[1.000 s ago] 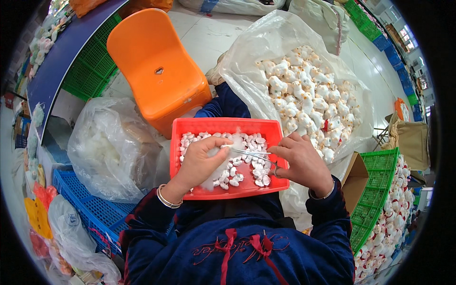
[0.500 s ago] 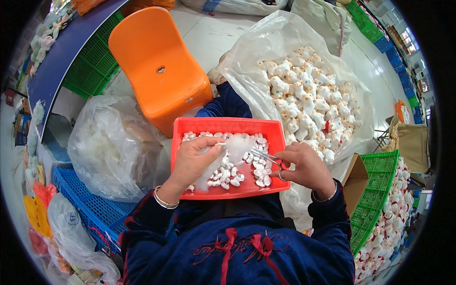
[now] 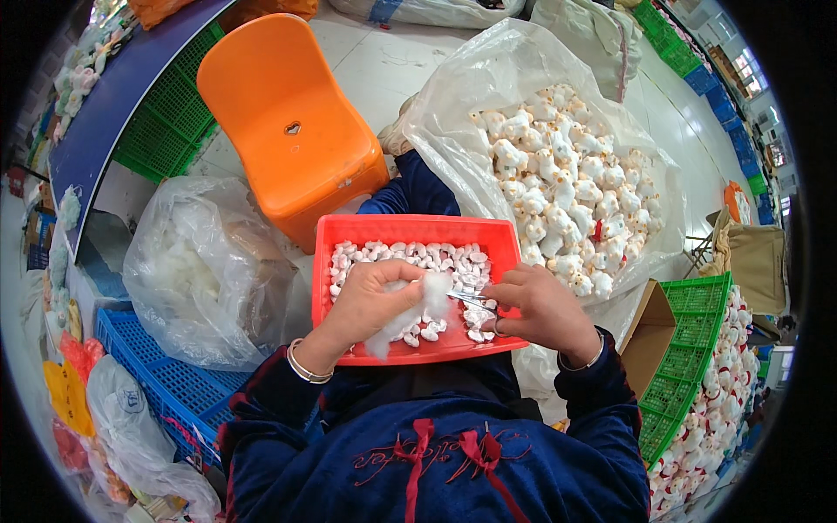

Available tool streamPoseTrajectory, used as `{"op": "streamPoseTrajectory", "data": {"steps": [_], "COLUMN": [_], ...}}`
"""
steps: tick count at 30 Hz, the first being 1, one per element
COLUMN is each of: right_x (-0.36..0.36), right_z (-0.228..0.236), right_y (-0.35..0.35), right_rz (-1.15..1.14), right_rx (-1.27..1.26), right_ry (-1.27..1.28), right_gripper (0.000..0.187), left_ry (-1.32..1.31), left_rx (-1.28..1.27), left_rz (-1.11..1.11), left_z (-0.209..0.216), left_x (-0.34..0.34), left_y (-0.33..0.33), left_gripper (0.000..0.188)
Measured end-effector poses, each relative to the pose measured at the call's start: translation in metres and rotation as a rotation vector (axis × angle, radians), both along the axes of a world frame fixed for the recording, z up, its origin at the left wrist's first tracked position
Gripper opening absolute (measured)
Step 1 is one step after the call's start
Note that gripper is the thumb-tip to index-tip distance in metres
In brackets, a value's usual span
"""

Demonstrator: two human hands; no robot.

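Observation:
My left hand (image 3: 370, 301) is closed over the red tray, pinching a tuft of white fiber stuffing (image 3: 436, 292) between thumb and fingers. More of the fluff hangs below that palm. From the right, my right hand (image 3: 545, 309) grips a pair of metal forceps (image 3: 469, 299) with ring handles, their tips touching the tuft. Whether the left fingers also hold a small white piece is hidden. Under both hands, the red plastic tray (image 3: 418, 227) rests at my lap and holds many small white stuffed pieces (image 3: 449, 253).
A large clear bag (image 3: 471, 96) of white plush toys (image 3: 567, 192) stands ahead right. An orange chair (image 3: 288, 148) is ahead left, beside a clear bag of stuffing (image 3: 205, 270). A blue crate (image 3: 187, 383) lies at left, a green crate (image 3: 684, 366) and cardboard box (image 3: 647, 336) at right.
My right hand with the forceps has shifted left and slightly down, toward my left hand. The tuft is now more bunched, close to the left fingertips.

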State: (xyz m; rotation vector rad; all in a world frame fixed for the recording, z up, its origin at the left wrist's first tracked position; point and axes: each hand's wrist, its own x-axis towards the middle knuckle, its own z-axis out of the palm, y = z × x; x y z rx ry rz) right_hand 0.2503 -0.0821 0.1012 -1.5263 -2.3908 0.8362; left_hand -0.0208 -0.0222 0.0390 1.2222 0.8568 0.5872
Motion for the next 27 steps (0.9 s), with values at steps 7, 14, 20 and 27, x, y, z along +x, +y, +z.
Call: {"op": "streamPoseTrajectory", "data": {"steps": [7, 14, 20, 27], "right_x": [0.019, 0.005, 0.008, 0.016], "right_z": [0.014, 0.022, 0.013, 0.012], "right_y": [-0.006, 0.003, 0.001, 0.0], "right_rz": [-0.048, -0.041, -0.054, -0.045], "right_rx": [-0.009, 0.089, 0.029, -0.043], "right_ry": [-0.106, -0.073, -0.146, -0.031], "right_gripper": [0.042, 0.05, 0.037, 0.035], "left_ry": [0.074, 0.175, 0.075, -0.014], "left_rx": [0.063, 0.323, 0.101, 0.168], "left_rz": [0.108, 0.112, 0.106, 0.211], "left_z": [0.0, 0.009, 0.013, 0.011], "left_x": [0.001, 0.006, 0.001, -0.011], "left_y": [0.004, -0.003, -0.001, 0.004], "left_gripper": [0.014, 0.014, 0.014, 0.019]}}
